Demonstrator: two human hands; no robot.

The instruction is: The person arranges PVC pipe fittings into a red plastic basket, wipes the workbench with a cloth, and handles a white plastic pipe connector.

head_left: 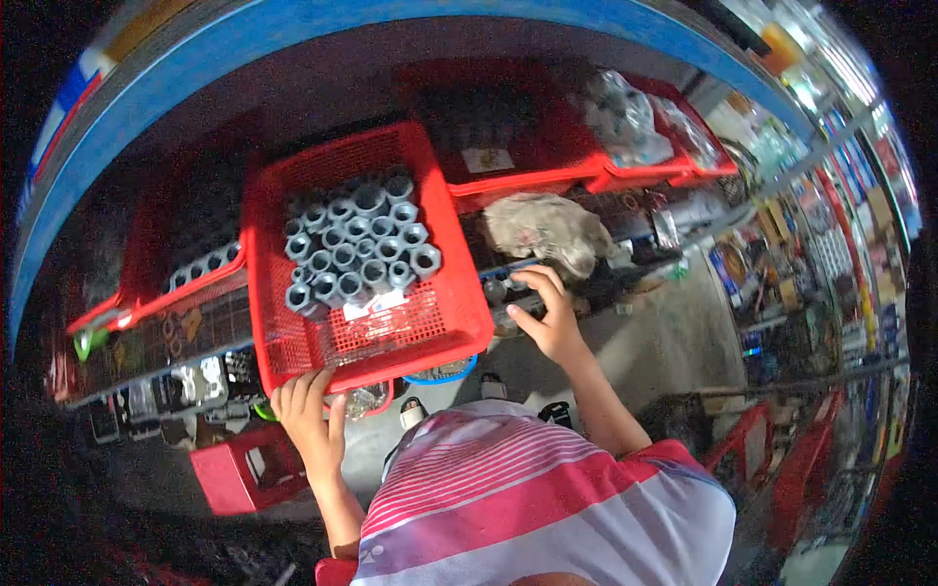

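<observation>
A red plastic basket (452, 347) of perforated mesh sits tilted on the shelf in front of me. Inside stand several grey metal hex-ended pipe fittings (358, 230), hollow and packed close together, with a white paper label (375, 306) beside them. My left hand (311, 422) is at the basket's front left corner, its fingertips against the rim and its thumb apart. Off the basket's right front corner, my right hand (553, 314) is open, fingers curved and thumb spread, with nothing visible in it. A crumpled beige cloth (547, 232) lies just beyond that hand.
More red bins (518, 180) line the shelf, one holding clear plastic bags (630, 125). Above runs a blue shelf beam (293, 39). A red stool (227, 479) stands on the floor at left, and a blue-rimmed basin (442, 375) is below the shelf. Crowded racks fill the right side.
</observation>
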